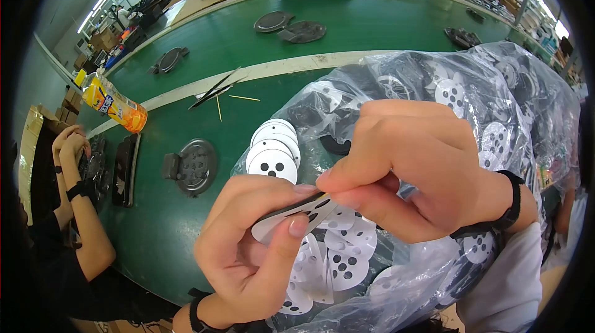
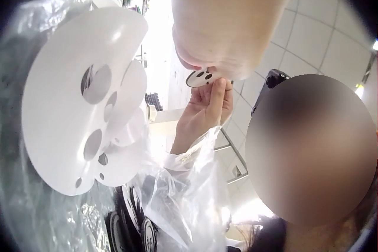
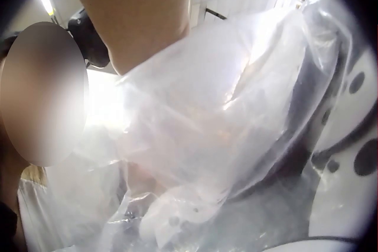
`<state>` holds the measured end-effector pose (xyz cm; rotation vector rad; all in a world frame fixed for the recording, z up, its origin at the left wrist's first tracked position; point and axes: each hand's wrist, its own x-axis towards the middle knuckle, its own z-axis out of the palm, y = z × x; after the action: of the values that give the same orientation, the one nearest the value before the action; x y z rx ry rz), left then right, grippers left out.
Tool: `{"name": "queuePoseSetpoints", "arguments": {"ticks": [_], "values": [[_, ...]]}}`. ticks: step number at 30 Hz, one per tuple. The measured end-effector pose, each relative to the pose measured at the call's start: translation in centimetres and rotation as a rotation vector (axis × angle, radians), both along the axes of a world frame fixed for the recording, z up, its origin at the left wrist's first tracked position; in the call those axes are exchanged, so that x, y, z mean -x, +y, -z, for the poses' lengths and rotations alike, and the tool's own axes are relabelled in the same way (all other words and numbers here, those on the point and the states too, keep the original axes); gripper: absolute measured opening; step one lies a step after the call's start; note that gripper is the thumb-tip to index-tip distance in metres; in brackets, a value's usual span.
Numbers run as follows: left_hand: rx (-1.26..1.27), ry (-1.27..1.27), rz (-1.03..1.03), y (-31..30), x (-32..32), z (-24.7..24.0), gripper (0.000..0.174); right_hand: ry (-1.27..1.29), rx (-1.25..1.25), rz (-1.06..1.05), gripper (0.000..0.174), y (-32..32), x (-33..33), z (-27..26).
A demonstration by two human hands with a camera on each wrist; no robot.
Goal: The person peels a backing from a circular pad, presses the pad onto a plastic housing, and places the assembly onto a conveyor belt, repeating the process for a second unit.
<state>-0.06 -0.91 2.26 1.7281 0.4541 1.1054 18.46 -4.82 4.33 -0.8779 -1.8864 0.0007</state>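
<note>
My left hand [image 1: 248, 243] grips a thin round disc [image 1: 271, 224], white with dark holes and a dark edge, its thumb on the white face. The disc is tilted in front of me. At its far right edge, my right hand [image 1: 418, 172] pinches with thumb and forefinger. In the left wrist view the disc [image 2: 194, 79] shows between both hands. Just beyond my left hand, overlapping white discs [image 1: 273, 158] lie in a stack. Below the hands, loose white discs [image 1: 348, 270] are scattered on clear plastic.
A large clear plastic bag [image 1: 334, 82] full of discs covers the right side. On the green table [image 1: 155, 240] are a dark round part [image 1: 197, 168], tweezers [image 1: 214, 91], thin sticks [image 1: 245, 98] and a drink bottle [image 1: 114, 103]. Another person's arms [image 1: 87, 209] rest at left.
</note>
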Motion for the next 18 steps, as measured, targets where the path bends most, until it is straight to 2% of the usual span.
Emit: {"name": "queuePoseSetpoints", "arguments": {"ticks": [5, 7, 10, 13, 15, 16, 18], "values": [[0.008, 0.057, -0.041, -0.3, 0.0, -0.2, 0.023, -0.05, -0.052, -0.001, 0.012, -0.1, -0.1, 0.1], [-0.003, 0.079, -0.036, -0.1, 0.0, 0.0, 0.024, -0.421, -0.338, 0.194, 0.019, -0.4, -0.2, 0.1], [-0.082, 0.041, 0.009, 0.0, -0.1, 0.3, 0.027, -0.412, -0.409, 0.263, 0.025, -0.4, 0.4, 0.6], [0.067, 0.074, -0.028, -0.3, -0.2, 0.4, 0.03, -0.441, -0.348, 0.285, 0.027, -0.7, 0.3, 0.5], [-0.166, 0.05, 0.058, 0.4, -0.2, 0.8, 0.034, -0.448, -0.39, 0.277, 0.028, -0.6, 0.2, 0.5], [-0.166, 0.051, 0.058, 0.2, -0.3, 0.7, 0.034, -0.457, -0.431, 0.268, 0.028, -0.5, 0.2, 0.6], [0.05, -0.13, 0.172, -0.3, -0.7, 0.4, 0.031, -0.51, -0.495, 0.269, 0.028, -0.3, 0.1, 0.7]]}}
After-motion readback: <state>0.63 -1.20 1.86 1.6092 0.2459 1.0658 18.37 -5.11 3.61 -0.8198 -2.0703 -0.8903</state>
